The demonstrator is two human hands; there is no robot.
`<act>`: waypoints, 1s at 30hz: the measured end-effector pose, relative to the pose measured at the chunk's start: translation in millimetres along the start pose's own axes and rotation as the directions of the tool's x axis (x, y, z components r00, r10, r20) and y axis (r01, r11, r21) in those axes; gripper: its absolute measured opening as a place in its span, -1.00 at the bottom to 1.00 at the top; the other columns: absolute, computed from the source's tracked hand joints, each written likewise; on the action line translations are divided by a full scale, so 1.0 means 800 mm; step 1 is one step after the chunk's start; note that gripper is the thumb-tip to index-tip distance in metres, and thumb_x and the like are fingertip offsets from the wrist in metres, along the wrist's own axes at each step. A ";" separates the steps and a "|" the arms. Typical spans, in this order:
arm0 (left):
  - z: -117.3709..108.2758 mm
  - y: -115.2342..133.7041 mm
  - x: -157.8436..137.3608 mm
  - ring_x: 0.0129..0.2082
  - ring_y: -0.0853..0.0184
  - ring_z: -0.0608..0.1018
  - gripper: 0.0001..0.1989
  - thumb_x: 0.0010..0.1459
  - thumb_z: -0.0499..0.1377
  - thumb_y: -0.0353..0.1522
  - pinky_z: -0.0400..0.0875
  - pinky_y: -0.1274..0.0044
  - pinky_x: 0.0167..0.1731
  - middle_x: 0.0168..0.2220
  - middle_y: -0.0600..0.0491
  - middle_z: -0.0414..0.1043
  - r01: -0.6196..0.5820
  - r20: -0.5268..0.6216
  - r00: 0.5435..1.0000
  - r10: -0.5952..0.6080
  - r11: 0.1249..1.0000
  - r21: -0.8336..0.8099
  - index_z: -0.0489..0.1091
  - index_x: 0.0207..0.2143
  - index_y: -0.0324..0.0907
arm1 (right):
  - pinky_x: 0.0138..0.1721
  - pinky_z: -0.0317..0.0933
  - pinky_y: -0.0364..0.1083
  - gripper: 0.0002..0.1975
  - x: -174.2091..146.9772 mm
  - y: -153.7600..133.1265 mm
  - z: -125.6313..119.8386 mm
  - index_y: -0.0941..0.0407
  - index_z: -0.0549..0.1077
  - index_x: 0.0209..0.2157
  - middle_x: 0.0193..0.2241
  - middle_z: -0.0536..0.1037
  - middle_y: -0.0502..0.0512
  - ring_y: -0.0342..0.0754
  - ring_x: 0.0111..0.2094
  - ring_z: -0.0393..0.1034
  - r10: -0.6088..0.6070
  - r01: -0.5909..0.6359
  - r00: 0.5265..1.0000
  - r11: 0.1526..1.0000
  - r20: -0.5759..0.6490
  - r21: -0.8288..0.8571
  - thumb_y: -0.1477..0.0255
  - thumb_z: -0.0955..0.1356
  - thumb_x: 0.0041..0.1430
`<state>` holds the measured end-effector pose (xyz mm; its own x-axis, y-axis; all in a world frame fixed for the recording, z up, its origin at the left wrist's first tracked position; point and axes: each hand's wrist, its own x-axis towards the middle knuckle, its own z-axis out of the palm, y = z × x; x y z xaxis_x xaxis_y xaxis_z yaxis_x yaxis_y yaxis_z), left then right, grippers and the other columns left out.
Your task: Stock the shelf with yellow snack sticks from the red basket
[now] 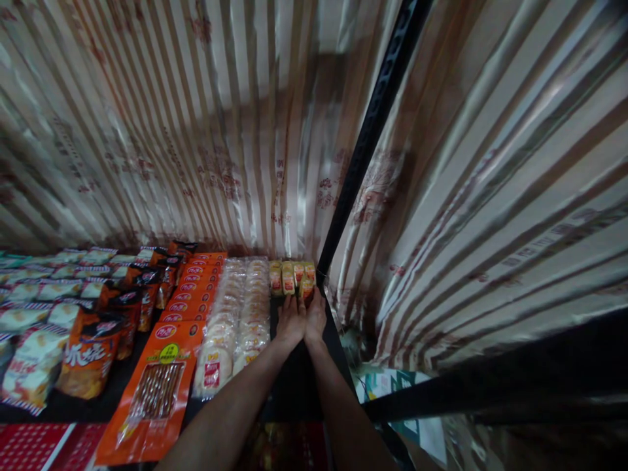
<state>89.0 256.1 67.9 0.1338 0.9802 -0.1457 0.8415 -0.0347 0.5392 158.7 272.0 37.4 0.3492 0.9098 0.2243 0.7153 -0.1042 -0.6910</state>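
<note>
1. Your left forearm point(235, 409) and right forearm point(342, 399) lie nearest the camera, running toward 12 o'clock; carry the left one high, since it passes over the clear-wrapped rounds.
2. Your left hand point(291, 324) and right hand point(314, 319) sit side by side, with the fingers at the near faces of the small yellow packs point(288, 277). Whether either set of fingers is closed on a pack, you cannot tell from here; the backs of the hands hide it.
3. Those packs stand at 12 o'clock from your hands, at the shelf's far corner. One front pack point(307, 286) sits nearer you than its neighbours; square it with light, level pressure, as soft wrapping would likely crease under a hard push.
4. At 1 o'clock, just beside the packs, rises the black post point(360, 154); use it as your right-hand limit.
5. At 9 o'clock, the clear-wrapped rounds point(214, 360) form two columns; match their straight lines.
6. Farther toward 9 o'clock lie the orange packets point(157, 386); leave their overlap undisturbed.
7. The bare strip of black shelf point(297, 392) at 6 o'clock gives you room to draw back cleanly.
</note>
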 end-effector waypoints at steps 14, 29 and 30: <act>-0.011 0.004 -0.002 0.24 0.33 -0.08 -0.51 0.24 -0.33 -0.34 -0.15 0.35 0.18 0.22 -0.08 -0.02 0.112 0.062 0.993 -0.103 0.982 -0.154 -0.07 0.20 -0.27 | -0.25 0.24 -0.06 -0.44 0.028 0.004 0.021 0.16 0.13 0.13 -0.17 0.33 0.21 0.01 -0.24 0.33 -0.039 0.040 0.999 0.997 -0.021 0.060 0.31 0.19 0.06; -0.019 0.011 -0.015 0.22 0.30 0.01 -0.54 0.22 -0.26 -0.42 -0.03 0.34 0.15 0.11 -0.06 0.21 0.027 0.005 1.000 -0.026 0.999 -0.043 0.09 0.14 -0.26 | -0.19 0.28 -0.03 -0.54 0.027 0.031 0.041 0.15 0.27 0.01 -0.22 0.33 0.19 -0.05 -0.26 0.31 -0.165 0.179 0.983 0.951 -0.078 0.251 0.47 0.18 0.01; -0.020 0.012 -0.017 0.22 0.29 0.02 -0.56 0.22 -0.24 -0.42 -0.02 0.33 0.14 0.09 -0.05 0.24 0.029 -0.006 1.000 -0.030 0.997 -0.065 0.13 0.11 -0.25 | -0.18 0.28 -0.03 -0.54 0.025 0.030 0.038 0.13 0.28 0.01 -0.21 0.33 0.18 -0.05 -0.25 0.30 -0.174 0.192 0.980 0.949 -0.091 0.250 0.48 0.18 0.01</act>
<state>86.8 245.6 88.6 0.1051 0.9821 -0.1564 0.8092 0.0069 0.5875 164.4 300.2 4.2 0.2731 0.8736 0.4028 0.5948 0.1758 -0.7844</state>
